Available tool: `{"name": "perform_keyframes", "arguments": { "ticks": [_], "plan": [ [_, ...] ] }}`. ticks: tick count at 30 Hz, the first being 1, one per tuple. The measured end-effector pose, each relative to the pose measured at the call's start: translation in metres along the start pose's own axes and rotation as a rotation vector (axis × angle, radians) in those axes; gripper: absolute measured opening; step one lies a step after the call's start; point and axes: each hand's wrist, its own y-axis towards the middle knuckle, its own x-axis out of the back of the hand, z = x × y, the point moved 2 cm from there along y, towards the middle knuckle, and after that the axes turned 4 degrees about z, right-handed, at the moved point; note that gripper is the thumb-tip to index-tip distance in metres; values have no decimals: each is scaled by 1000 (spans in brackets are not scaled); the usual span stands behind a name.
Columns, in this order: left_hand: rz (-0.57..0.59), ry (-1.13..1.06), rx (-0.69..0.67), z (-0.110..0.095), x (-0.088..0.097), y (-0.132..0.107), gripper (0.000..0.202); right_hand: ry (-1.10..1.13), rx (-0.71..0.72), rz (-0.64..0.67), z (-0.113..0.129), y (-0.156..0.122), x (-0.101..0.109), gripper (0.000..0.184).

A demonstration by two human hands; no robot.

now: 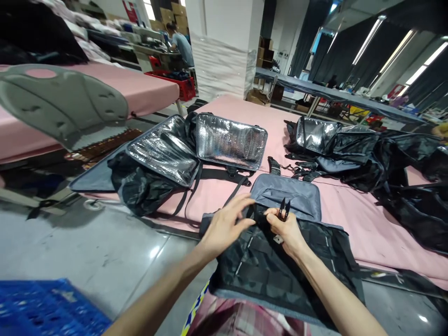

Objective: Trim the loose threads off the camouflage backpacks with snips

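Note:
A dark camouflage bag [259, 266] lies over my lap and the near table edge, with webbing strips across its panel. Its grey padded part [297, 196] rests flat on the table behind. My right hand [287, 233] is closed round black thread snips [284, 209], whose points stick up from the fist. The thumb and forefinger of that hand pinch at the bag's dark upper edge. Just left of it, my left hand [229, 221] has thumb and fingers apart beside the same edge. Whether its fingertips touch the fabric I cannot tell.
Silver-lined bags [231, 140] lie farther back on the pink table [378, 224], with more dark bags [360, 149] at right. A grey chair [66, 102] stands left. A blue crate [49, 308] is on the floor at lower left. A person [182, 44] sits in the background.

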Motion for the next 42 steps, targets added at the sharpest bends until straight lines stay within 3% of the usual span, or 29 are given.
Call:
{"name": "perform_keyframes", "arguments": {
  "ticks": [3, 5, 7, 10, 13, 18, 34, 38, 42],
  "plan": [
    [151, -82, 30, -9, -19, 11, 14, -94, 55, -9, 0, -2, 5, 25],
    [170, -114, 84, -9, -27, 14, 13, -211, 107, -35, 1, -4, 12, 21],
    [123, -146, 105, -8, -29, 14, 14, -378, 143, -84, 3, -7, 21, 20],
    [36, -182, 110, -7, -30, 12, 13, -732, 212, -171, 10, -18, 30, 35],
    [-18, -197, 120, -5, -32, 10, 12, -1058, 361, -209, 19, -32, 30, 26],
    [-38, -204, 117, -5, -34, 9, 12, -1271, 491, -230, 20, -39, 25, 18],
    [-16, -267, 146, -5, -33, 8, 13, -1218, 480, -217, 19, -39, 25, 17],
    [3, -325, 176, -8, -33, 9, 14, -1023, 356, -190, 10, -34, 23, 17],
    [54, -291, 149, -8, -35, 9, 11, -570, 176, -96, 3, -25, 24, 21]
  ]
}}
